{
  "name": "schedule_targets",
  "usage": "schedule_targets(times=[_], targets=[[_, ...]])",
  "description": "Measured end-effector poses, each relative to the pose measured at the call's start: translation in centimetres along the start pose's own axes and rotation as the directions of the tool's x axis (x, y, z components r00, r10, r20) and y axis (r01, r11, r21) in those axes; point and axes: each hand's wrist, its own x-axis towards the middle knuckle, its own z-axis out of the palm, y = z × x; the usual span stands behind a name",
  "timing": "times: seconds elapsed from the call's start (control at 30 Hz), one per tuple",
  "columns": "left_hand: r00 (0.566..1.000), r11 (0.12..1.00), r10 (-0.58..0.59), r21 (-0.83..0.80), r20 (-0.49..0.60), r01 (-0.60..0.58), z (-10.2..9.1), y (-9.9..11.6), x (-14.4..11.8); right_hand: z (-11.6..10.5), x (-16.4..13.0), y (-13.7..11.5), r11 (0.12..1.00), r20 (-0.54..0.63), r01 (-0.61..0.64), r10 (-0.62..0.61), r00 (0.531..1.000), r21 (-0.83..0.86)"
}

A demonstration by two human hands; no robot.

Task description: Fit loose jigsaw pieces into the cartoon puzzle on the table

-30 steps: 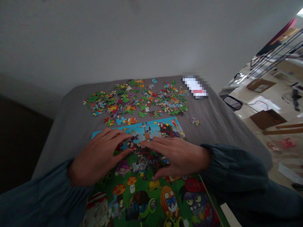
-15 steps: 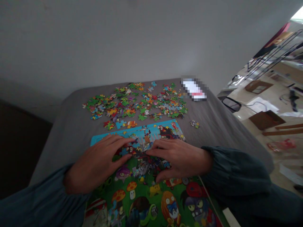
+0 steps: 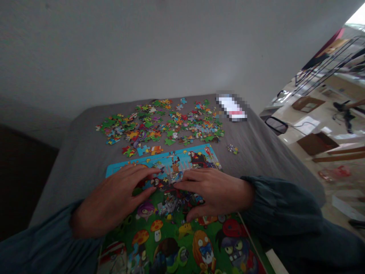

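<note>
A colourful cartoon jigsaw puzzle [image 3: 159,230] lies on a grey cloth surface, its blue upper border pointing away from me. My left hand [image 3: 114,199] rests over the puzzle's left side, thumb and index finger apart around a patch with a dark-hatted figure [image 3: 161,183]. Across from it, my right hand [image 3: 212,190] lies palm down on the upper right of the picture. Its index fingertip touches the middle of the puzzle and its thumb is spread towards me. Neither hand shows a loose piece between its fingers; the area under both palms is hidden.
Many loose puzzle pieces [image 3: 148,123] are spread beyond the board, and a small joined cluster [image 3: 232,148] sits to its right. A blurred phone [image 3: 231,107] lies at the far right corner by the wall. Cardboard boxes [image 3: 316,144] stand on the floor.
The view has shifted slightly, moving everything a little left. My left hand's fingertips have drawn back slightly from the patch; my right hand stays nearly still on the puzzle.
</note>
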Motion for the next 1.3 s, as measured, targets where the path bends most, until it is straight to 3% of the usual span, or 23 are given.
schedule_targets(times=[0.67, 0.9, 1.3], targets=[[0.998, 0.998, 0.061, -0.005, -0.011, -0.061, 0.2, 0.9, 0.2, 0.6, -0.1, 0.3, 0.995, -0.029, 0.101, -0.1, 0.995, 0.021], [0.996, 0.996, 0.086, 0.006, 0.003, -0.086, 0.0, 0.4, 0.1, 1.3, 0.8, 0.8, 0.998, -0.271, 0.04, -0.052, 0.961, -0.051], [0.992, 0.99, 0.097, 0.108, -0.077, -0.088, 0.8, 1.7, 0.4, 2.2, 0.9, 1.1, 0.984, -0.288, 0.033, -0.084, 0.954, -0.177]])
